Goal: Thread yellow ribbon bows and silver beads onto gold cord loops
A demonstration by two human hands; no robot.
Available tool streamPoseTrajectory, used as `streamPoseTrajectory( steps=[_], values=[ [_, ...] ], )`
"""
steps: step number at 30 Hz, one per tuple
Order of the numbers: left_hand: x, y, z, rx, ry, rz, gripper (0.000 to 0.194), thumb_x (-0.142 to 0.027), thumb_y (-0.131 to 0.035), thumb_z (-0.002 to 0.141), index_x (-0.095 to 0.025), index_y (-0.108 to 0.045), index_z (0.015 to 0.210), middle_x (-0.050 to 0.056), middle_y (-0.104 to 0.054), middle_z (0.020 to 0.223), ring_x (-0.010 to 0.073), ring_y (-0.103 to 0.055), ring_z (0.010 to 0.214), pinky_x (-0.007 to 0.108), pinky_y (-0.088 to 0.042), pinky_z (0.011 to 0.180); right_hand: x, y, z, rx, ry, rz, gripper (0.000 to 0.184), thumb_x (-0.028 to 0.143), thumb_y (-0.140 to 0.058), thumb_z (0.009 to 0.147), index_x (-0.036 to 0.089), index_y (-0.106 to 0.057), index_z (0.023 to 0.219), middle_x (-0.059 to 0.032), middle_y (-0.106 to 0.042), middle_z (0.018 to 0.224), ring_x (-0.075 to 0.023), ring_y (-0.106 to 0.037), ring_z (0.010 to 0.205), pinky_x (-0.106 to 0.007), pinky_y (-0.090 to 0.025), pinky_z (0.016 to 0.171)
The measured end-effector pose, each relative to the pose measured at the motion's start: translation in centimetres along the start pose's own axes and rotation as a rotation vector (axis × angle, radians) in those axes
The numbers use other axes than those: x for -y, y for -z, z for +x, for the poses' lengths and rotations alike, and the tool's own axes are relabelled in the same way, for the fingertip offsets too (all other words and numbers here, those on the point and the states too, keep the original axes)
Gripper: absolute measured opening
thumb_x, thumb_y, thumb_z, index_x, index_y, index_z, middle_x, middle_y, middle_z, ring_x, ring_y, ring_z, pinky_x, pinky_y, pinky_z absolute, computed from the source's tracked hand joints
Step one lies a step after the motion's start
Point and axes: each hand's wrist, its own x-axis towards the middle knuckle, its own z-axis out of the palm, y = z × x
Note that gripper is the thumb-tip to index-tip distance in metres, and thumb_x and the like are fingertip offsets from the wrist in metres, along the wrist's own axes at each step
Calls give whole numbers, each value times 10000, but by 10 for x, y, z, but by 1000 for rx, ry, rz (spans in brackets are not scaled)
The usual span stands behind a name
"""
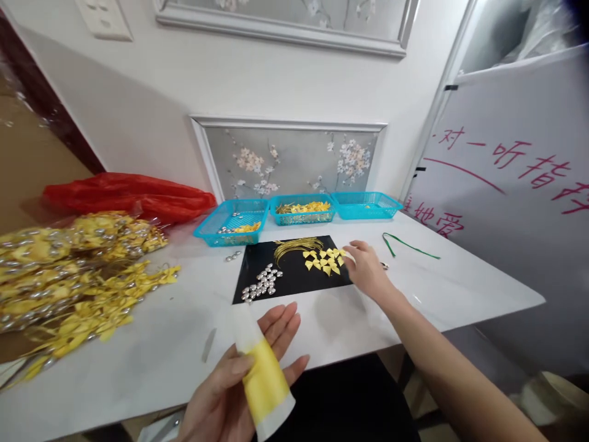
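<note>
My left hand [239, 383] is near the table's front edge, palm up, its thumb pressing a white and yellow paper cone [262, 374] against the fingers. My right hand [365, 267] reaches across to the right edge of a black mat [294, 291], fingertips closing on the small yellow folded pieces [324, 259] lying there. Whether a piece is between the fingers I cannot make out. On the same mat lie a bundle of thin gold wires [294, 245] and a cluster of silver beads [260, 283].
Three blue baskets [232, 224] stand in a row at the back, two holding yellow bits. A heap of finished yellow sprays [78, 276] and a red plastic bag [129, 193] fill the left. A green strip [407, 244] lies at right. A white board with red writing [510, 178] stands beside the table.
</note>
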Motion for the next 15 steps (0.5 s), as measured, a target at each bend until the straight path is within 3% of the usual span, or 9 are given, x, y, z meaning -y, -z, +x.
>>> streamPoseTrajectory(
  steps=[2,4,6,8,12,15],
  values=[
    [0,3,-2,94,16,-50,460,-240,-497,888,-135,-682,1296,151,-571,1463,364,-311,1475,550,-516,1015,26,-7,-28,156,120,210,298,329,-435,1052,203,-573,1284,-107,-578,1360,-192,-645,1062,-337,-570,852],
    [-1,4,-6,154,16,-79,472,-245,-489,882,-129,-678,1298,139,-589,1446,353,-274,1488,540,-518,1014,47,-15,-56,380,231,413,343,414,-420,1042,222,-564,1288,-80,-663,1207,-146,-680,814,-270,-575,662],
    [-3,5,-11,162,15,-64,474,-260,-489,872,-143,-685,1288,109,-605,1437,341,-258,1497,516,-523,1012,58,-23,-76,562,300,563,413,479,-351,1045,205,-554,1277,-46,-697,975,-113,-618,604,-245,-525,540],
    [-4,5,-17,105,8,1,478,-286,-513,849,-161,-696,1273,100,-607,1442,348,-294,1488,507,-528,1000,61,-30,-86,681,309,703,457,535,-349,1033,169,-574,1187,20,-594,728,-85,-473,494,-212,-411,472],
    [-4,7,-26,-72,-33,136,446,-261,-553,833,-142,-706,1235,164,-655,1382,390,-492,1372,576,-500,1006,60,-36,-85,762,213,852,423,546,-592,931,164,-556,754,77,-353,600,-86,-274,557,-235,-218,516],
    [-21,18,-29,-257,-146,247,326,-177,-601,861,-122,-726,1157,180,-780,1114,350,-708,1096,547,-497,1008,57,-35,-83,663,135,813,439,574,-608,902,179,-551,720,76,-299,596,-103,-226,571,-262,-173,529]
  ],
)
